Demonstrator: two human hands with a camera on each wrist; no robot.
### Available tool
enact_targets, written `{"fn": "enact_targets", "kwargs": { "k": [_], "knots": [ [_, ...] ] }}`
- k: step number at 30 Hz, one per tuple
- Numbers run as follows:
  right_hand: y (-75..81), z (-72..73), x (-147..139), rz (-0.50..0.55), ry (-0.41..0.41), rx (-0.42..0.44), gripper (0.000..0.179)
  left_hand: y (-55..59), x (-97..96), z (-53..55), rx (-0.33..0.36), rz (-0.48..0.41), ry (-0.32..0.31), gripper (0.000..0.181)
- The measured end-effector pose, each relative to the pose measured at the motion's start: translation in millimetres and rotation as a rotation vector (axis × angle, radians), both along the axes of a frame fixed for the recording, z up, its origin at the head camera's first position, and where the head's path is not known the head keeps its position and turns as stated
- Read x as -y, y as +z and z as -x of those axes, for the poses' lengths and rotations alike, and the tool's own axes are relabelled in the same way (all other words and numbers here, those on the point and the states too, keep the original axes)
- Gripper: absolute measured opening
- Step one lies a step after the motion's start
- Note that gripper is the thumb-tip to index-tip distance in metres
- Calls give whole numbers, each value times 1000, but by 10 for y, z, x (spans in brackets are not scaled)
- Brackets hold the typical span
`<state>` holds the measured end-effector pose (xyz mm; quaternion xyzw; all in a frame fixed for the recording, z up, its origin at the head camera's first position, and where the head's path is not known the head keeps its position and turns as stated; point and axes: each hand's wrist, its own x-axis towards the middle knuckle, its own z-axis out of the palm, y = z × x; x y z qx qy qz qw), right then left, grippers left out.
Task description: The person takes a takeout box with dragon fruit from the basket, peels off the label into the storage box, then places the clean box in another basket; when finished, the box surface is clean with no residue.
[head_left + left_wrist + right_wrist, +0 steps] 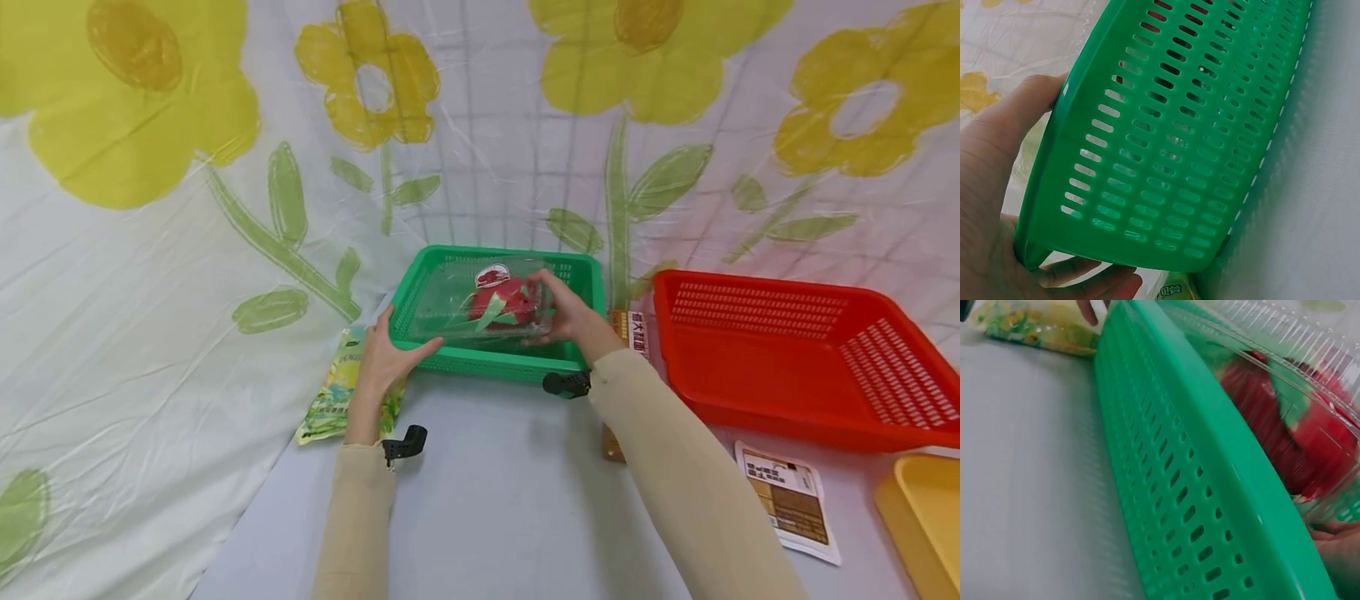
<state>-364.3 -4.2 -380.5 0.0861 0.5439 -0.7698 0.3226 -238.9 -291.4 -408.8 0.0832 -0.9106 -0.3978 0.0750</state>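
A clear plastic clamshell box (438,304) with a red dragon fruit (498,302) inside sits tilted within the green basket (480,362). My right hand (564,310) grips the box's right end, fingers above and thumb lower down; the right wrist view shows only part of that hand (1341,550) beside the dragon fruit (1272,419). At the basket's front left corner, my left hand (384,354) holds the rim. In the left wrist view its thumb lies on the rim of the green basket (1147,137) and its fingers reach round the corner.
A yellow-green packet (330,408) lies left of the basket, partly behind the left arm. To the right stand a red basket (765,367), a brown package (636,333) partly hidden by the right arm, a white-and-brown pouch (787,500) and a yellow container (918,508). A flowered cloth (480,183) hangs behind.
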Motion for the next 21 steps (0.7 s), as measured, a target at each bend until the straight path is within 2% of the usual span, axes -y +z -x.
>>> {"fn": "enact_targets", "kwargs": {
  "k": [7,14,17,21],
  "knots": [
    [99,-90,-22,34,0,38,75,-27,14,-12,0,19,10,117],
    [329,-262,-130,77,0,33,80,-40,-7,-5,-5,15,12,116],
    [456,-355,-184,108,37,22,81,-34,-7,0,-6,16,13,115],
    [618,-498,-254,136,131,-15,81,-16,-3,6,-5,25,6,114]
  ]
}}
